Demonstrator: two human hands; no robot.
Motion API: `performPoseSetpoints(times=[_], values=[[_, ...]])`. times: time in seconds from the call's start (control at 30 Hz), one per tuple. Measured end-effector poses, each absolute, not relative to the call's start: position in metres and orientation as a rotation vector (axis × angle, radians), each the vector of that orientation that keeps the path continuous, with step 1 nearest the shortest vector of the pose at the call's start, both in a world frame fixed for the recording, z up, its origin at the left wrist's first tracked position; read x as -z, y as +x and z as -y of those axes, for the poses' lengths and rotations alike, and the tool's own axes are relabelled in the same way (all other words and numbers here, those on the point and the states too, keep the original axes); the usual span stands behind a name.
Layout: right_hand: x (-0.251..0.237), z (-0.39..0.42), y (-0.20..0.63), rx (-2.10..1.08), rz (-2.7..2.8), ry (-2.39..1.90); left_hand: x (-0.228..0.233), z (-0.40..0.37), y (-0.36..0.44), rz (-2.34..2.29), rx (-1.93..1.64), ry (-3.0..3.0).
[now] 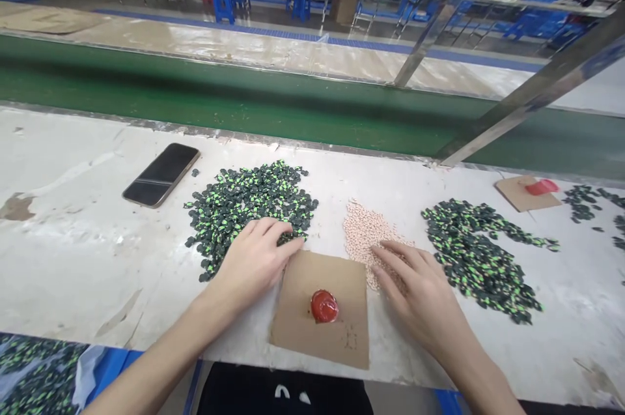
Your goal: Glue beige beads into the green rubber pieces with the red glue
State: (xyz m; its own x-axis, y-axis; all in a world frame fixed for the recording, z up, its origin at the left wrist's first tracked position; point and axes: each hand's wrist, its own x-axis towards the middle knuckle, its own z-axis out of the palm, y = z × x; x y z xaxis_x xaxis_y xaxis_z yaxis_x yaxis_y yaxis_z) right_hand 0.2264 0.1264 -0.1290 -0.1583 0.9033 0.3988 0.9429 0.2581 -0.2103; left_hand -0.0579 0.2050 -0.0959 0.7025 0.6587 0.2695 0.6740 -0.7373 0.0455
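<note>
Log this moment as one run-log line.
left hand: on green-black pieces | right hand: fingers in pink pieces | cardboard square: red blob

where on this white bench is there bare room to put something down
Free: the bench left of and below the phone, and the front right corner beyond the right dark pile. Crowded: the middle, where the left hand, cardboard square, pink pile and right hand sit close.
</note>
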Motion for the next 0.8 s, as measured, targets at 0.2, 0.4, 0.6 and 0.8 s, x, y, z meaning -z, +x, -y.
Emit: performPoseSetpoints(times=[0.2,0.4,0.6,0.8], values=[[0.13,-0.134,0.227,0.146,2.047,-1.666,0.091,-0.219,-0.052,1.011,0.278,-2.93],[0.132,-0.137,0.226,0.119,2.02,-1.659,0.089,-0.226,-0.051,0.994,0.247,-2.962],[0.124,-0.138,0.225,0.107,1.984,-1.644,0.084,-0.231,-0.048,0.935,0.18,-3.02],[0.11,-0.105,0.191,0.032,2.016,-1.565,0.083,-0.228,-0.05,0.964,0.135,-3.015]])
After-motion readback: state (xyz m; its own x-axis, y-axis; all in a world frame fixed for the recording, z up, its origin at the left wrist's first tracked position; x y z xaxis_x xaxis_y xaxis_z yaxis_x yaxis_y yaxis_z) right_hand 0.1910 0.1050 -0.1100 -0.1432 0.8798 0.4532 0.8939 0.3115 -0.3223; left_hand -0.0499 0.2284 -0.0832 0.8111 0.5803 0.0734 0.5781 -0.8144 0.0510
